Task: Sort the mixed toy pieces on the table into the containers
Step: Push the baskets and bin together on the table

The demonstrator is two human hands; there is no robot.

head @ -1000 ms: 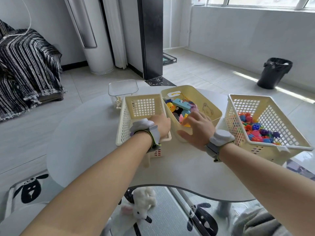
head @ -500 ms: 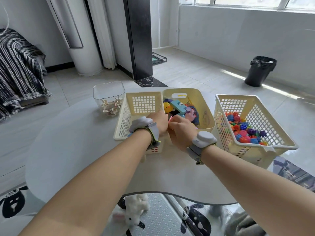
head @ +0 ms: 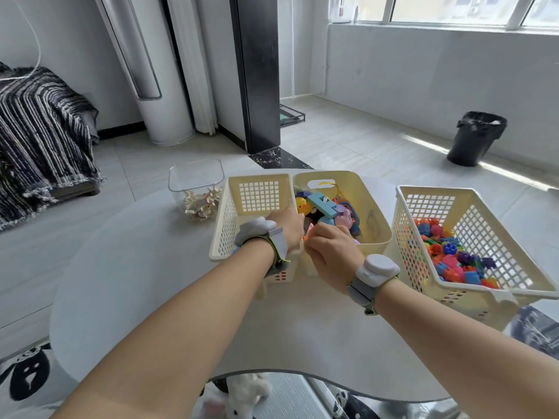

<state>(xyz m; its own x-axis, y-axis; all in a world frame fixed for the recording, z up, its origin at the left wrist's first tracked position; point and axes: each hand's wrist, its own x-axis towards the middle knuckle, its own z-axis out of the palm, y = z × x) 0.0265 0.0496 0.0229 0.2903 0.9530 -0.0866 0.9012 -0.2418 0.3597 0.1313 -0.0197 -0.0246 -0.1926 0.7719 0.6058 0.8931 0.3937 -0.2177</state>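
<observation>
Nearest to the camera, a plush (head: 248, 391) is lying on the floor below the edge of the table (head: 151, 297), and both forearms are reaching forward over the tabletop, side by side. The right hand (head: 329, 252) is hanging at the near rim of the bin (head: 372, 225), knuckles up. Its fingers are curled together and apparently pinching a small orange piece (head: 306, 237) at their tips. I judge that it is taking this piece out of the mixed toys (head: 323, 207) to sort it. The left hand (head: 287, 228) is lying just beside it, over the wall where the left basket (head: 257, 182) is touching the bin. Its fingers are pointing away and are hidden, so I cannot tell if they are gripping something; probably it is steadying the containers or helping with the piece. The two containers are standing pressed together, so a piece is needing only a short move. The right basket (head: 423, 207), standing a little apart, is holding many coloured blocks (head: 453, 261). Farther, a clear box (head: 196, 176) is holding pale pieces, and a trash can (head: 478, 137) is standing on the floor.
</observation>
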